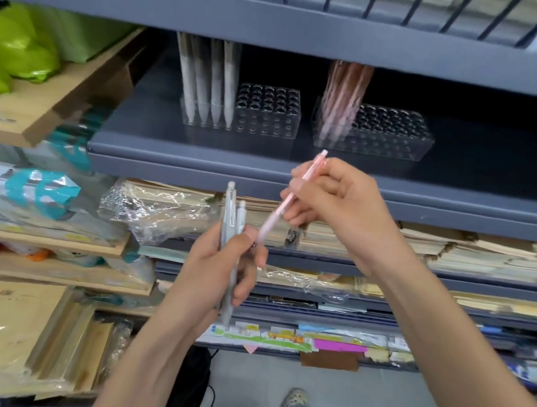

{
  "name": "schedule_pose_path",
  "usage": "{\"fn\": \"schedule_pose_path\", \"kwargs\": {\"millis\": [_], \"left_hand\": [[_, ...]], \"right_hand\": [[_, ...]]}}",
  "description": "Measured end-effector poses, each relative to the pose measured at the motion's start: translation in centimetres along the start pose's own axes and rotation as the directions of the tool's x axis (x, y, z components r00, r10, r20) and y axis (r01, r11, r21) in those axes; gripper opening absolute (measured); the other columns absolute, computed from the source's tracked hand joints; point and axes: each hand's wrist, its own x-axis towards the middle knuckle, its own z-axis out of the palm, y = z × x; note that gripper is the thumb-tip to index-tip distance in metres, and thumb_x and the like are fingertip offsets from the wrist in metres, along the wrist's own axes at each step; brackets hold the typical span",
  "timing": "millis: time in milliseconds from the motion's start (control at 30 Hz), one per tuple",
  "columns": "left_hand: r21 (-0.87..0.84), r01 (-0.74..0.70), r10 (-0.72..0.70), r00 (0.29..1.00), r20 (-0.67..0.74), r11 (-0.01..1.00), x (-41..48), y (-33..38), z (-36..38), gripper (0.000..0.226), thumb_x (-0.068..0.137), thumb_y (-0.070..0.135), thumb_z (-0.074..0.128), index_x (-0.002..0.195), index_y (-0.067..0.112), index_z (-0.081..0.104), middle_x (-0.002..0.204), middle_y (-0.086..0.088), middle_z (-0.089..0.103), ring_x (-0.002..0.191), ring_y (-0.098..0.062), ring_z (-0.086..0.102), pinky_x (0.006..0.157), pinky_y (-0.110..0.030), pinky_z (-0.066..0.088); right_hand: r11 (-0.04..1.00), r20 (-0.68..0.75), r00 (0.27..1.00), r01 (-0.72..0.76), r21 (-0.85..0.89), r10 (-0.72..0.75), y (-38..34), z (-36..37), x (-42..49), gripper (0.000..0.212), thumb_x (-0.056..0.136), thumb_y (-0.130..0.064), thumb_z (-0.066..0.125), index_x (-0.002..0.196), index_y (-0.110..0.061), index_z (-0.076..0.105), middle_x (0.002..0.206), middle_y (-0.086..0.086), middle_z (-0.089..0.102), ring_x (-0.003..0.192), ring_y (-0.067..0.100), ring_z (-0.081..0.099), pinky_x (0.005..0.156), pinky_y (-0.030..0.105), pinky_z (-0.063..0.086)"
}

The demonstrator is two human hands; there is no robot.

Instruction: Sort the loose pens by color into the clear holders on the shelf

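My left hand (pixel 216 264) grips two pale grey pens (pixel 233 222) upright in front of the shelf edge. My right hand (pixel 337 204) pinches a pink pen (pixel 278 209) that slants down to the left, its tip by my left thumb. On the grey shelf (pixel 198 158) stand two clear holders. The left holder (pixel 267 113) has several grey-white pens (pixel 208 76) in its left end. The right holder (pixel 392 133) has several pink pens (pixel 343 94) in its left end. The other holes in both holders are empty.
The shelf above (pixel 281 20) hangs low over the pen tops. Stacks of paper and plastic-wrapped envelopes (pixel 166 208) fill the shelves below. Green bags (pixel 14 40) and brown envelopes (pixel 5 324) sit at the left. Below are grey floor and a shoe (pixel 295 398).
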Motion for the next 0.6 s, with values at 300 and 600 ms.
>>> {"fn": "schedule_pose_path", "kwargs": {"millis": [300,600], "left_hand": [[-0.088,0.002,-0.01,0.996,-0.094,0.996,2.0,-0.4,5.1,0.036,0.094,0.048,0.058,0.097,0.014,0.048,0.057,0.007,0.038,0.037,-0.008,0.03,0.033,-0.018,0.027],[-0.15,-0.065,0.043,0.989,-0.142,0.987,3.7,-0.8,7.9,0.042,0.089,0.054,0.056,0.107,0.016,0.056,0.059,0.007,0.036,0.036,-0.007,0.03,0.031,-0.017,0.027]], "right_hand": [[0.982,-0.316,0.931,0.19,-0.014,-0.185,-1.4,-8.1,2.7,0.004,0.09,-0.009,0.065,0.094,-0.009,0.066,0.077,0.008,0.074,0.071,0.023,0.073,0.065,0.025,0.057],[0.954,-0.507,0.817,0.297,-0.043,-0.277,-2.0,-12.2,8.0,0.03,0.086,-0.006,0.065,0.062,-0.024,0.062,0.071,-0.001,0.071,0.069,0.024,0.07,0.08,0.044,0.058]]}}
